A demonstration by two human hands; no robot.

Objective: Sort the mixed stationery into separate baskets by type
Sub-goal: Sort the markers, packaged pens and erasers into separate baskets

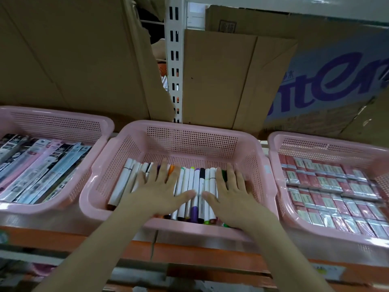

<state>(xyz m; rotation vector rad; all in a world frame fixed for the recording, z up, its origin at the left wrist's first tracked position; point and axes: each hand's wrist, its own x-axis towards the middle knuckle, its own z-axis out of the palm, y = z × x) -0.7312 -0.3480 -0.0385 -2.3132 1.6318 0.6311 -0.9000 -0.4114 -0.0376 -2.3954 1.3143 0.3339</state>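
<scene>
Markers (190, 186), white-barrelled with coloured caps, lie side by side in a single row on the floor of the middle pink basket (189, 131), their long axes running from its near wall to its far wall. The left hand (160, 189) lies flat on the left part of the row, fingers straight and spread, gripping nothing. The right hand (229, 191) lies flat on the right part of the row in the same manner, fingers extended, thumb pointing toward the left thumb; a few markers show between the two thumbs. Left of the middle basket, a second pink basket (63, 121) holds long flat packaged items (42, 165). Right of the middle basket, a third pink basket (328, 144) holds rows of small red-and-white boxes (328, 186). Behind the middle basket stand cardboard boxes (221, 81) and a white slotted shelf upright (174, 60).
</scene>
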